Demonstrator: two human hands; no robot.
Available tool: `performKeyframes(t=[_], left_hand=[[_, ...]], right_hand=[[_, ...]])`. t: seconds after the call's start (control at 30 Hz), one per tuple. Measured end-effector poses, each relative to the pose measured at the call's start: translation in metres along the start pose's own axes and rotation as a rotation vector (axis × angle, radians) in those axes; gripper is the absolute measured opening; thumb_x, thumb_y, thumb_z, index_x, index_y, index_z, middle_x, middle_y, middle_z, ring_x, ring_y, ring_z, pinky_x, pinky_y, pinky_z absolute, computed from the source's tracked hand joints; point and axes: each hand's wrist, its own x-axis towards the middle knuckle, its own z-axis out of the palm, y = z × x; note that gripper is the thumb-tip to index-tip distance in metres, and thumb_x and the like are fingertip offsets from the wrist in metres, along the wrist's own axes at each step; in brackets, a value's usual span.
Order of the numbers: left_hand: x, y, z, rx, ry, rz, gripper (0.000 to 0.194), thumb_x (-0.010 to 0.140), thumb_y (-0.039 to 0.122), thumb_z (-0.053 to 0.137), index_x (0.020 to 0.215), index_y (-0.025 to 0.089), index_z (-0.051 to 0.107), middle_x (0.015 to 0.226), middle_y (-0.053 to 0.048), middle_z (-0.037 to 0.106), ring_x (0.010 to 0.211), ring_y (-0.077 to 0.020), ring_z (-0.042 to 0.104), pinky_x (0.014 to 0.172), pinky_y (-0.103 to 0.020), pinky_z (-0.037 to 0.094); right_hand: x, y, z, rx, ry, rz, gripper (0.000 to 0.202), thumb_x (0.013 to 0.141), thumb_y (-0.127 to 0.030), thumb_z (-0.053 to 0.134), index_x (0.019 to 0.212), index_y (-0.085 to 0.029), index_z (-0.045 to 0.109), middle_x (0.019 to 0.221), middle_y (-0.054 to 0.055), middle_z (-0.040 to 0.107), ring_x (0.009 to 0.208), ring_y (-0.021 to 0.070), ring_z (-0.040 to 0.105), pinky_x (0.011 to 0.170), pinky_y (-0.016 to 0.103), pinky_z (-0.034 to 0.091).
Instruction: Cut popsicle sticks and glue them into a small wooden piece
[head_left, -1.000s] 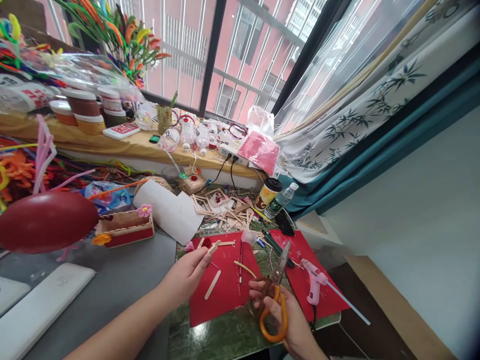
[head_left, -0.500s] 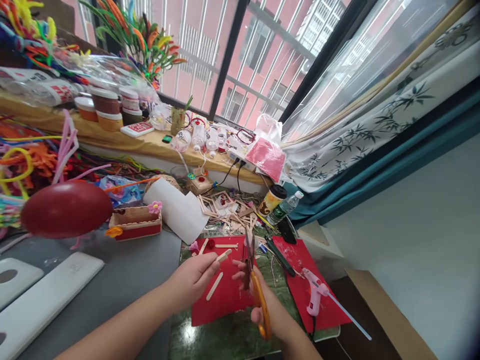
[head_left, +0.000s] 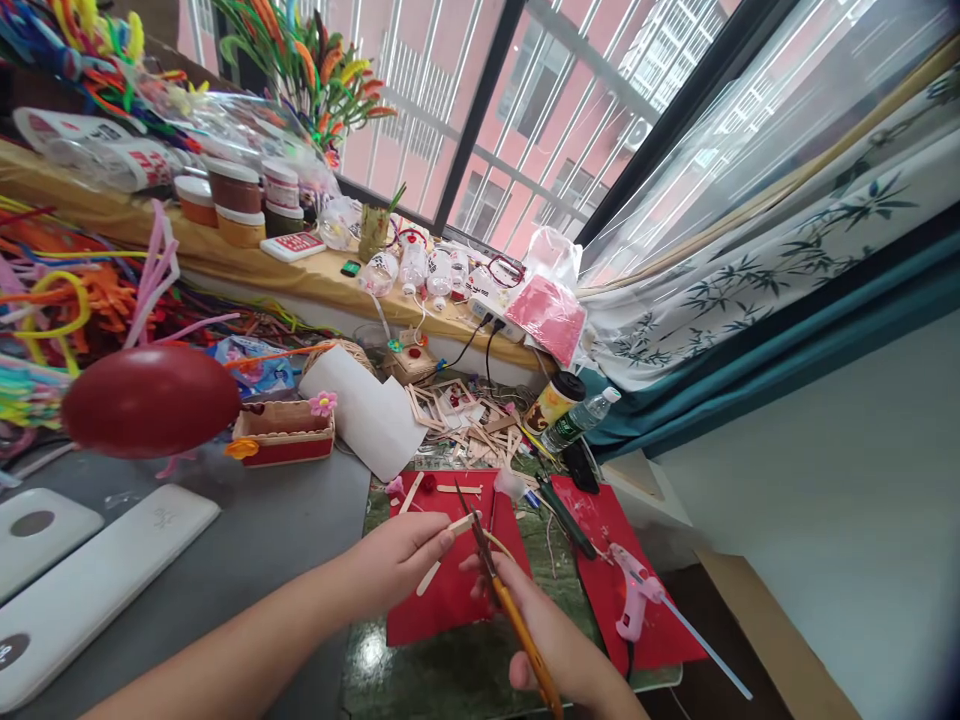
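Note:
Pinched in my left hand (head_left: pixel 409 555) is a short wooden craft stick (head_left: pixel 463 523), its free end pointing right. My right hand (head_left: pixel 536 625) grips a pair of orange-handled scissors (head_left: pixel 495 580). The scissors' blades point up and left and meet the stick near its free end; I cannot tell whether they cut into it. Below both hands lies a sheet of red paper (head_left: pixel 420 625), with loose craft sticks (head_left: pixel 412 492) on it and another partly under my left hand. Small pink and red pieces sit at the paper's far edge.
A pink glue gun (head_left: pixel 634 590) rests on a second red sheet (head_left: pixel 675 645) at right. Behind are a heap of craft sticks (head_left: pixel 487 440), a water bottle (head_left: pixel 581 420) and a patterned cup (head_left: pixel 551 405). A red balloon (head_left: pixel 150 400) and a small red-sided box (head_left: pixel 289 450) are at left.
The scissors have swung left and tilted, bringing their blades to the stick's end. My left hand has shifted slightly right with the stick. The whole view has moved a little.

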Motion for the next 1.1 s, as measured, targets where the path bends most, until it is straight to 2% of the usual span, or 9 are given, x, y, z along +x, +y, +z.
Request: performKeyframes(t=[0.2, 0.33, 0.4, 0.6, 0.7, 0.87, 0.93, 1.0, 1.1], left_hand=[[-0.001, 0.005, -0.001, 0.072, -0.039, 0.029, 0.051, 0.105, 0.055, 0.027, 0.086, 0.02, 0.058, 0.077, 0.0, 0.058, 0.069, -0.0155, 0.048, 0.065, -0.027, 0.035], [-0.003, 0.006, -0.001, 0.177, -0.016, 0.035, 0.051, 0.105, 0.054, 0.027, 0.081, 0.019, 0.056, 0.071, 0.0, 0.054, 0.064, -0.015, 0.044, 0.061, -0.028, 0.031], [-0.004, 0.007, -0.001, 0.193, -0.019, 0.033, 0.051, 0.105, 0.054, 0.027, 0.081, 0.02, 0.056, 0.071, 0.0, 0.055, 0.063, -0.0147, 0.045, 0.061, -0.028, 0.03], [-0.004, 0.006, -0.002, 0.195, -0.024, 0.013, 0.05, 0.105, 0.054, 0.029, 0.078, 0.02, 0.055, 0.068, 0.001, 0.053, 0.06, -0.0142, 0.041, 0.058, -0.029, 0.027], [-0.005, 0.006, -0.005, 0.219, -0.034, 0.034, 0.048, 0.105, 0.051, 0.029, 0.077, 0.02, 0.054, 0.068, 0.0, 0.053, 0.059, -0.0146, 0.04, 0.057, -0.03, 0.026], [-0.009, 0.01, -0.007, 0.239, -0.024, 0.075, 0.042, 0.105, 0.044, 0.033, 0.078, 0.021, 0.057, 0.069, 0.0, 0.056, 0.059, -0.0156, 0.04, 0.057, -0.031, 0.025], [-0.011, 0.012, -0.007, 0.231, -0.018, 0.084, 0.042, 0.105, 0.044, 0.034, 0.078, 0.022, 0.059, 0.069, -0.001, 0.057, 0.058, -0.0159, 0.041, 0.056, -0.03, 0.026], [-0.011, 0.013, -0.008, 0.229, -0.018, 0.085, 0.045, 0.105, 0.046, 0.032, 0.078, 0.022, 0.06, 0.07, -0.001, 0.059, 0.059, -0.0161, 0.043, 0.057, -0.03, 0.027], [-0.011, 0.014, -0.01, 0.213, -0.037, 0.086, 0.052, 0.105, 0.049, 0.028, 0.079, 0.021, 0.062, 0.072, -0.002, 0.062, 0.06, -0.0159, 0.046, 0.057, -0.029, 0.029]], right_hand=[[0.002, 0.006, 0.006, -0.008, 0.026, 0.015, 0.12, 0.056, -0.075, 0.085, 0.154, -0.024, 0.037, 0.144, 0.016, 0.051, 0.118, 0.0337, 0.056, 0.109, 0.048, 0.041], [0.004, 0.007, 0.008, -0.057, 0.083, 0.065, 0.089, 0.078, -0.066, 0.075, 0.149, -0.023, 0.043, 0.133, 0.015, 0.059, 0.112, 0.0299, 0.059, 0.104, 0.047, 0.045], [0.005, 0.007, 0.008, -0.064, 0.062, 0.072, 0.081, 0.082, -0.061, 0.072, 0.148, -0.023, 0.045, 0.13, 0.014, 0.06, 0.115, 0.0299, 0.059, 0.105, 0.047, 0.044], [0.005, 0.011, 0.01, -0.123, 0.015, 0.054, 0.107, 0.07, -0.071, 0.079, 0.154, -0.023, 0.035, 0.136, 0.015, 0.055, 0.119, 0.0325, 0.057, 0.104, 0.045, 0.045], [0.005, 0.012, 0.013, -0.141, 0.01, 0.017, 0.107, 0.071, -0.077, 0.073, 0.155, -0.023, 0.032, 0.138, 0.016, 0.053, 0.121, 0.033, 0.055, 0.105, 0.045, 0.044], [0.006, 0.005, 0.019, -0.154, 0.003, 0.024, 0.117, 0.063, -0.072, 0.083, 0.155, -0.024, 0.031, 0.145, 0.015, 0.048, 0.13, 0.0362, 0.049, 0.113, 0.047, 0.037], [0.007, 0.002, 0.023, -0.194, 0.031, 0.054, 0.103, 0.069, -0.062, 0.085, 0.151, -0.024, 0.037, 0.137, 0.013, 0.053, 0.123, 0.0343, 0.053, 0.11, 0.046, 0.041], [0.009, 0.004, 0.028, -0.242, 0.089, 0.091, 0.077, 0.079, -0.045, 0.079, 0.144, -0.025, 0.044, 0.128, 0.011, 0.058, 0.114, 0.0307, 0.058, 0.105, 0.045, 0.045], [0.015, 0.018, 0.036, -0.221, 0.207, 0.129, 0.055, 0.075, -0.027, 0.072, 0.127, -0.025, 0.056, 0.115, 0.009, 0.063, 0.101, 0.027, 0.061, 0.095, 0.043, 0.051]])
